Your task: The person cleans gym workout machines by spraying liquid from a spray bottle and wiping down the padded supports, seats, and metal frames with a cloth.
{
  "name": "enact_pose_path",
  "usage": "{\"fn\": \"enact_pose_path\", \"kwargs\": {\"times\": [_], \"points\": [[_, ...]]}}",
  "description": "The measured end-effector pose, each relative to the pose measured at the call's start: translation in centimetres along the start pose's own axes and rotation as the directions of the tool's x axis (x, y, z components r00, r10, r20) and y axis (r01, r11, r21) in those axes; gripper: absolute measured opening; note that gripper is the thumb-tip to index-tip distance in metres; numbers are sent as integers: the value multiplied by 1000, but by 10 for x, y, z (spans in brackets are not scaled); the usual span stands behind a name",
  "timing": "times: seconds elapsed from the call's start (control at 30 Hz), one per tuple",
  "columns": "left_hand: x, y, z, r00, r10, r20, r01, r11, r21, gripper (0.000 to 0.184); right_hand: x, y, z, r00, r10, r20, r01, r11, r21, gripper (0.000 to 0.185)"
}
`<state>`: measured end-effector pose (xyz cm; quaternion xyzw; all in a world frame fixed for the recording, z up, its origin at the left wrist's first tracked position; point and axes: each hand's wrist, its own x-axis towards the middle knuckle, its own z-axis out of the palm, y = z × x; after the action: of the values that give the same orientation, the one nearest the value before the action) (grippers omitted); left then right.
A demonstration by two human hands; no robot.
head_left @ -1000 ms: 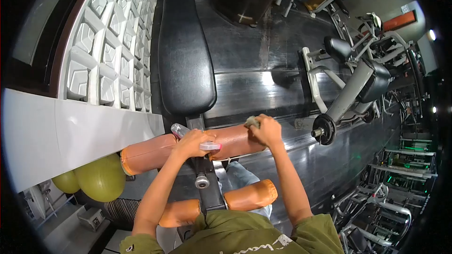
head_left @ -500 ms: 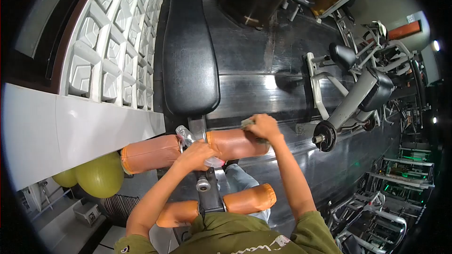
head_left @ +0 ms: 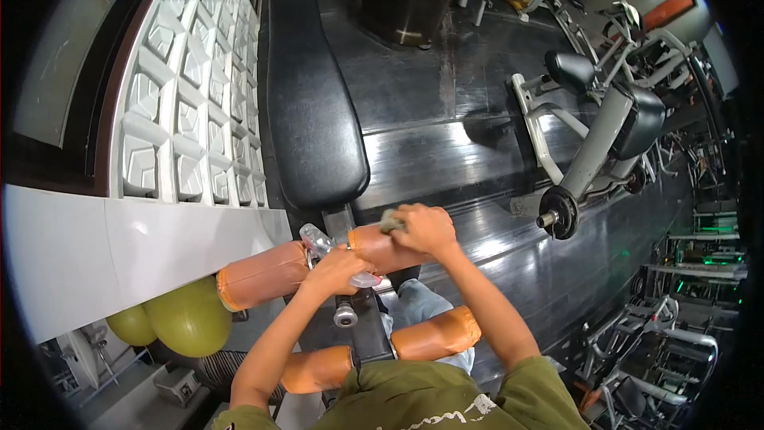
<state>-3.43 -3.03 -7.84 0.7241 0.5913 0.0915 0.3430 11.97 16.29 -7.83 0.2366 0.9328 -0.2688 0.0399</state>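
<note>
My left hand (head_left: 334,271) is closed around a clear plastic bottle (head_left: 317,240) with a pink part at its lower end. It is over the middle of the bench frame, between two brown-orange roller pads. In my right hand (head_left: 428,231) is a bunched greyish cloth (head_left: 391,221), pressed onto the top of the right roller pad (head_left: 380,252). The left roller pad (head_left: 263,275) extends toward the white ledge. My fingers partly hide both the cloth and the bottle.
Ahead lies a long black bench pad (head_left: 318,127). Two lower roller pads, left (head_left: 318,369) and right (head_left: 436,333), are near my body. Green exercise balls (head_left: 189,322) sit under the white ledge (head_left: 183,247). A weight machine (head_left: 593,167) stands at right.
My right hand has slid the cloth leftward along the right roller pad, from its outer end toward the middle. My left hand still grips the bottle. The view has shifted slightly.
</note>
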Motion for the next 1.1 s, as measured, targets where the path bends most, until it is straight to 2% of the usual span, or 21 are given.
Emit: {"fn": "enact_pose_path", "kwargs": {"times": [0.07,0.13,0.17,0.2,0.23,0.27,0.3,0.33,0.43,0.5,0.53,0.6,0.67,0.7,0.83,0.9,0.93,1.0,1.03,1.07,1.1], "points": [[-1,-1,1,998,2,-63,-6,999,-53,38,-19,35,-13,979,162,-126,-169,984,-48,28],[-3,-5,-5,990,21,-139,-32,997,-73,36,-33,50,-34,916,376,-137,-368,926,78,29],[-4,-6,-8,977,33,-209,-56,993,-105,35,-35,51,-29,913,381,-147,-372,924,86,29],[-1,-5,-16,979,42,-201,-62,994,-94,35,-35,51,-18,897,368,-243,-369,928,46,29],[4,-4,-27,976,-20,-215,-19,984,-179,31,-36,47,-10,875,350,-334,-369,929,6,30],[6,-3,-34,971,-85,-224,24,965,-261,27,-37,41,0,870,356,-341,-373,928,18,30],[10,-15,-20,918,-66,-391,0,986,-167,25,-35,30,9,865,336,-372,-357,934,13,29],[15,-12,-28,922,-57,-383,-2,988,-152,25,-33,17,17,858,317,-404,-343,939,9,28],[33,-1,-48,925,-268,-269,189,940,-285,23,-26,-22,44,916,213,-340,-211,977,43,28],[38,-9,-47,951,-226,-211,185,963,-197,22,-35,-31,55,913,215,-347,-195,977,91,29],[40,-11,-47,967,-203,-154,186,975,-120,22,-41,-31,56,913,163,-374,-124,984,126,32],[37,-2,-53,970,-203,-133,187,975,-123,20,-53,-28,53,900,124,-417,-57,984,170,36],[36,12,-58,937,-323,-129,293,933,-207,25,-80,-10,42,954,96,-283,-27,971,238,35],[36,9,-52,938,-300,-174,252,934,-252,26,-91,7,46,920,20,-392,81,968,239,33],[53,68,-89,916,-401,-20,383,888,-256,26,-143,56,39,917,89,-388,45,945,323,33],[68,82,-89,932,-361,-43,351,925,-147,23,-157,77,49,807,210,-552,39,914,405,31],[77,88,-87,932,-360,-30,353,925,-137,23,-161,82,51,803,224,-552,34,908,417,31],[96,98,-82,953,-296,-63,283,945,-162,22,-163,96,51,718,544,-435,-106,702,704,31],[106,98,-77,954,-297,-50,287,946,-153,22,-161,101,48,701,597,-391,-119,638,761,32],[117,94,-68,933,-356,51,351,871,-343,22,-155,108,50,695,609,-383,-121,624,772,32],[126,88,-58,905,-393,163,419,753,-508,21,-146,115,58,661,705,-257,-123,440,890,34]]}}
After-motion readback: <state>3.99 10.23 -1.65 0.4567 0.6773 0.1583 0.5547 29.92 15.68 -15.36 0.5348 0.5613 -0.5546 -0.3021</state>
